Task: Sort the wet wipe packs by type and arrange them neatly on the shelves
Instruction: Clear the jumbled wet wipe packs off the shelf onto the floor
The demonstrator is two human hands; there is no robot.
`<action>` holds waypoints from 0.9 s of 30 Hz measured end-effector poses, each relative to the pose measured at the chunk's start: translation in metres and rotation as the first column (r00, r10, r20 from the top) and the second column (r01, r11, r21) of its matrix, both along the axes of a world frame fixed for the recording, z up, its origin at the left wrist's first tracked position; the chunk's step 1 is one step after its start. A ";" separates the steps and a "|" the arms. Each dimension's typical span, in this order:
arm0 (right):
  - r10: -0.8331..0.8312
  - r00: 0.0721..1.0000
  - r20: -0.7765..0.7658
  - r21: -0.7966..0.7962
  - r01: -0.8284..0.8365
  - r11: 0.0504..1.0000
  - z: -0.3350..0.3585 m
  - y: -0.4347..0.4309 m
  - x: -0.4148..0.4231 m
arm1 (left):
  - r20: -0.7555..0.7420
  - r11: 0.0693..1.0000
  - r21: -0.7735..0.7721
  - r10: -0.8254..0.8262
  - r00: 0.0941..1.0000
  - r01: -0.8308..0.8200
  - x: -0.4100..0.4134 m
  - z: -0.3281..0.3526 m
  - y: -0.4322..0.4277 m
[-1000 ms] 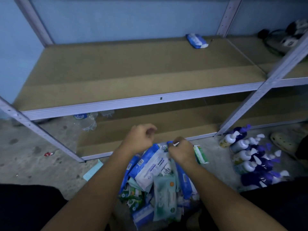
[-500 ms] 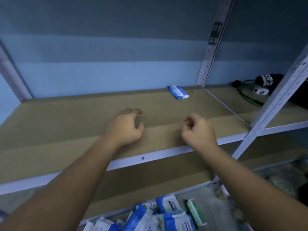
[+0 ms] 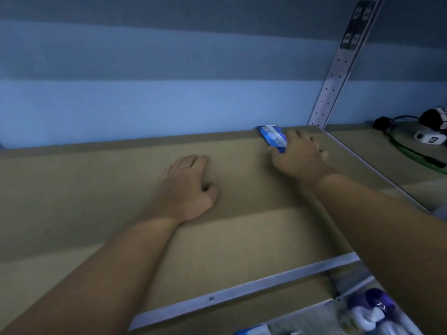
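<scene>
A blue and white wet wipe pack [image 3: 272, 138] lies at the back right of the brown shelf board [image 3: 96, 201], close to the wall. My right hand [image 3: 298, 154] has reached it, and its fingers curl over the pack's near end. My left hand [image 3: 187, 187] rests palm down on the middle of the shelf with loosely bent fingers and holds nothing. The corner of another blue pack [image 3: 251, 331] shows at the bottom edge, below the shelf.
A perforated metal upright [image 3: 335, 76] stands at the back right. Beyond it, the neighbouring shelf holds black and white devices [image 3: 433, 131] and a green cable [image 3: 411, 153]. White and purple bottles [image 3: 372, 313] stand on the floor at the lower right. The shelf's metal front rail [image 3: 242, 290] crosses the foreground.
Both hands left the pile of packs on the floor and rose to the shelf. My right hand moved to the back and took hold of the blue pack; my left settled on the board.
</scene>
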State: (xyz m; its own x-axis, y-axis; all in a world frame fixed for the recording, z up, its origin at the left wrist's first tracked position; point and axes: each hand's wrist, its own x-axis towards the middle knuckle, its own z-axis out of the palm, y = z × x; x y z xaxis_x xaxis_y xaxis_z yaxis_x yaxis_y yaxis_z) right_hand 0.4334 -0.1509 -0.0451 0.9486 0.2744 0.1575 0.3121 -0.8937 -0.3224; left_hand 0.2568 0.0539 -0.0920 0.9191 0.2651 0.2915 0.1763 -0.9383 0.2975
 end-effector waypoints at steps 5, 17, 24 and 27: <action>-0.017 0.993 -0.113 -0.135 0.002 0.991 -0.011 0.020 0.045 | -0.027 0.998 0.066 0.019 0.999 -0.017 0.009 -0.001 0.004; -0.052 0.998 -0.034 0.000 0.052 0.999 -0.004 0.022 -0.002 | -0.037 0.999 0.026 0.027 0.999 -0.027 0.009 0.001 0.004; -0.016 0.986 -0.163 -0.110 -0.002 0.994 0.004 -0.011 -0.104 | 0.017 0.998 -0.054 0.041 0.999 -0.040 -0.002 0.008 -0.003; 0.045 0.993 -0.113 -0.085 -0.054 0.995 0.002 -0.038 -0.161 | 0.031 0.983 -0.181 0.026 0.999 -0.020 -0.023 0.016 -0.017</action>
State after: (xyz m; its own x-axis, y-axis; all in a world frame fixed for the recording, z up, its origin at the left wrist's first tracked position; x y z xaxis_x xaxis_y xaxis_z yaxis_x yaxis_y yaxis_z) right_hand 0.2719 -0.1885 -0.0428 0.9437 0.3297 0.0256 0.3235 -0.9043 -0.2785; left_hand 0.2335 0.0369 -0.0757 0.9027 0.3374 0.2671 0.1848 -0.8645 0.4674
